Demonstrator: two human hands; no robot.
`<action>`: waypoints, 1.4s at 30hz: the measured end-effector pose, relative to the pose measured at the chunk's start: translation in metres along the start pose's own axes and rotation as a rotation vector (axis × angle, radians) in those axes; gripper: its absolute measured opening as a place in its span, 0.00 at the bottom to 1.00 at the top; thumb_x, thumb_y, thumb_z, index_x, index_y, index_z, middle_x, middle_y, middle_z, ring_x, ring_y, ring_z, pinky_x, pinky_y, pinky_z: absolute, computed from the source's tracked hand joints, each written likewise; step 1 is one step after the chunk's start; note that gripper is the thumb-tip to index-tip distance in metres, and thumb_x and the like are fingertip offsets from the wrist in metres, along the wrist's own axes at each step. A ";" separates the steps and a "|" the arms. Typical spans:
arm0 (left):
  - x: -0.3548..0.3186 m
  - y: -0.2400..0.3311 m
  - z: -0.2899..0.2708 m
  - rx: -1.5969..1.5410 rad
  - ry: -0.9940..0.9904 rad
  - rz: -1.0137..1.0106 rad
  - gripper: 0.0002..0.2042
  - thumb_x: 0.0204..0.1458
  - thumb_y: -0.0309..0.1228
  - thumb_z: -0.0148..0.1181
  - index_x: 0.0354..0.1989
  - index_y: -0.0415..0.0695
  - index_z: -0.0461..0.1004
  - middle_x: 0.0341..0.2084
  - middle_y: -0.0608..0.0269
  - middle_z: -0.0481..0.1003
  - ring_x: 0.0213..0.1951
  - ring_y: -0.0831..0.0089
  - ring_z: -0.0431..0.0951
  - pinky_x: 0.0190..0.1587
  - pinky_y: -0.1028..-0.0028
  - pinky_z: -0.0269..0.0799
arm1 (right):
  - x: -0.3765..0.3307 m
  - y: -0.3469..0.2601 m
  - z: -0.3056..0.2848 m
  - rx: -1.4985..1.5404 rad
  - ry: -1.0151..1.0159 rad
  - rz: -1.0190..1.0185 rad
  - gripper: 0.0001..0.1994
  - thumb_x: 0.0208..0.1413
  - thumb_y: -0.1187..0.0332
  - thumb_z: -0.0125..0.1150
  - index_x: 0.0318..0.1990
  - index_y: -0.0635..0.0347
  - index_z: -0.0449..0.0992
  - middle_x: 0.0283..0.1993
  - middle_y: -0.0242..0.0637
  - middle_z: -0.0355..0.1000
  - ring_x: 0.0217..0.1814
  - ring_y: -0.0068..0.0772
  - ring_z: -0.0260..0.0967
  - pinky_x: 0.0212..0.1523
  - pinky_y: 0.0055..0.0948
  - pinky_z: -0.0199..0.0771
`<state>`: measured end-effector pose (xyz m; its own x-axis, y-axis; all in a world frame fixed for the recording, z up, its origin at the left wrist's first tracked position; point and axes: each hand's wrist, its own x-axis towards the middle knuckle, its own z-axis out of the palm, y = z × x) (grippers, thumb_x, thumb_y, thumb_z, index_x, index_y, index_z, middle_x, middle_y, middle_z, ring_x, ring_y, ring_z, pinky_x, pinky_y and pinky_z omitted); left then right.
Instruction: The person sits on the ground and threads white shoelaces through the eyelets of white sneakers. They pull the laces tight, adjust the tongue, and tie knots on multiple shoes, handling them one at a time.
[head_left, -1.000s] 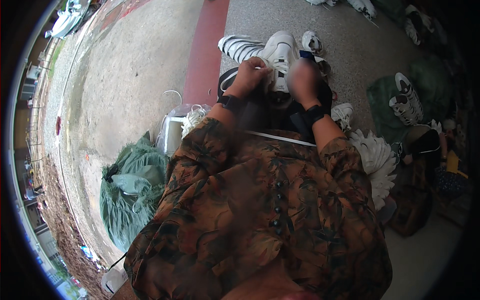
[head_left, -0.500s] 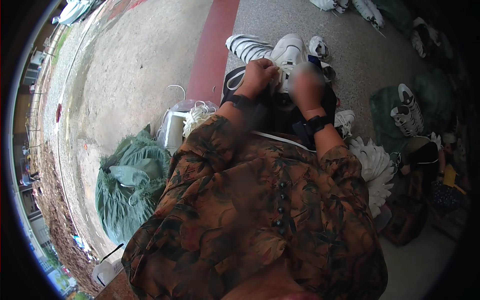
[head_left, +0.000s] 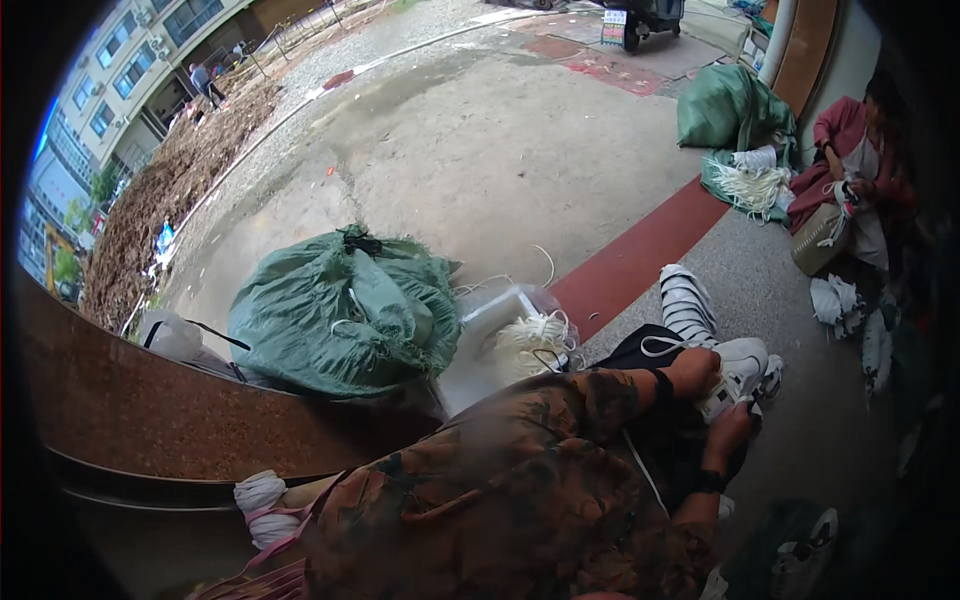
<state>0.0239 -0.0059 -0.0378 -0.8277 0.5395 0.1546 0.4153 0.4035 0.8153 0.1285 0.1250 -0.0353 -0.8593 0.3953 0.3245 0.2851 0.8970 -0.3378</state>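
A white sneaker (head_left: 744, 358) rests at my lap, toe pointing away from me. My left hand (head_left: 696, 371) is closed at its near left side, and a loop of white shoelace (head_left: 660, 346) runs out from the fingers. My right hand (head_left: 730, 430) is closed too, fingertips pinched against the shoe's lace area; what they grip is too small to make out. Just beyond the sneaker lies a row of nested white shoe uppers (head_left: 686, 305) with dark stripes. Part of another white shoe (head_left: 773, 374) shows beside the toe.
To my left are a large green sack (head_left: 330, 310) and a clear plastic bag (head_left: 480, 345) holding a bundle of white laces (head_left: 535, 340). A co-worker (head_left: 850, 170) sits at the far right near another green sack (head_left: 730, 108). White shoe parts (head_left: 838, 302) lie on the floor.
The view has swung to the left, so my hands and the sneaker now appear at the lower right. Both hands stay at the sneaker; the co-worker has come into view.
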 end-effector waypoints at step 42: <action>-0.014 0.018 -0.007 -0.205 -0.044 0.639 0.13 0.39 0.29 0.54 0.37 0.43 0.73 0.34 0.56 0.73 0.37 0.55 0.74 0.40 0.64 0.71 | -0.001 -0.016 -0.091 0.645 -0.336 -0.094 0.03 0.46 0.78 0.51 0.24 0.69 0.69 0.19 0.42 0.65 0.22 0.30 0.63 0.27 0.28 0.63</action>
<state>0.0400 -0.0114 -0.0217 -0.4251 0.6571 0.6225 0.7345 -0.1515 0.6615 0.1630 0.1280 0.0499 -0.9812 0.1478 0.1240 -0.0135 0.5883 -0.8085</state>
